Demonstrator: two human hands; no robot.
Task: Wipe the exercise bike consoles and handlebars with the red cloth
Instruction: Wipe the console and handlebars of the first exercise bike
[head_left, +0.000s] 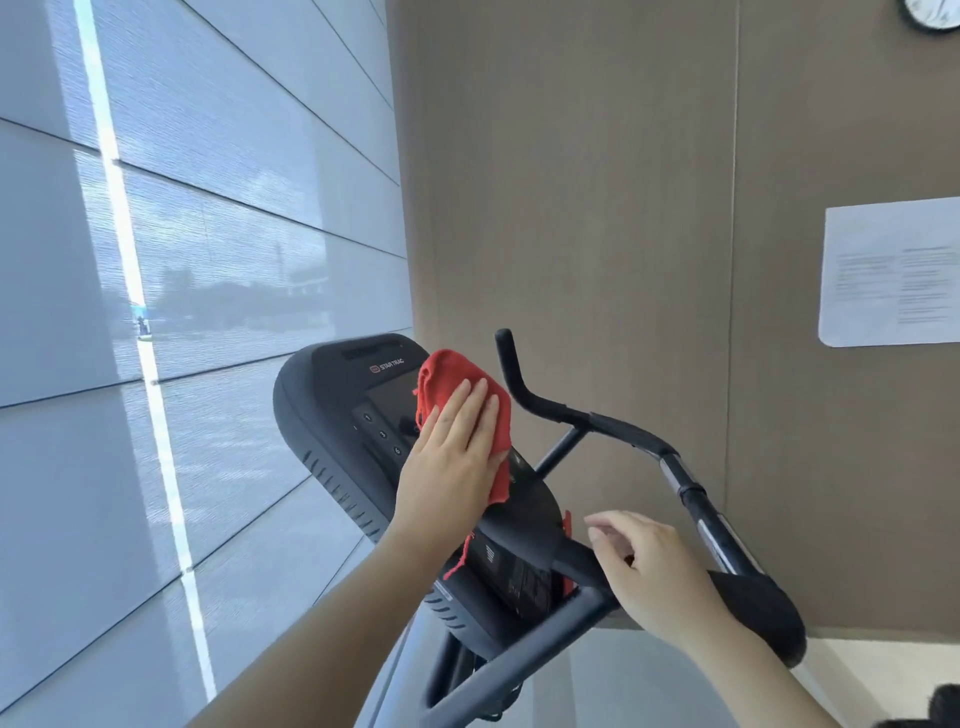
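The black exercise bike console (332, 395) fills the middle of the head view, tilted, with a screen and round buttons on its face. My left hand (449, 462) lies flat on the red cloth (447, 371), pressing it against the console face. My right hand (649, 566) hovers by the console's lower right edge with fingers loosely curled, holding nothing. The black handlebar (566, 413) curves up and to the right behind the console, ending in a padded grip (763, 608) beside my right wrist.
Window panels with translucent blinds (197, 234) cover the left. A brown wall (571, 182) stands behind the bike, with a white paper notice (893, 270) and a clock (935, 13) at the upper right. The bike frame bar (519, 670) runs below my arms.
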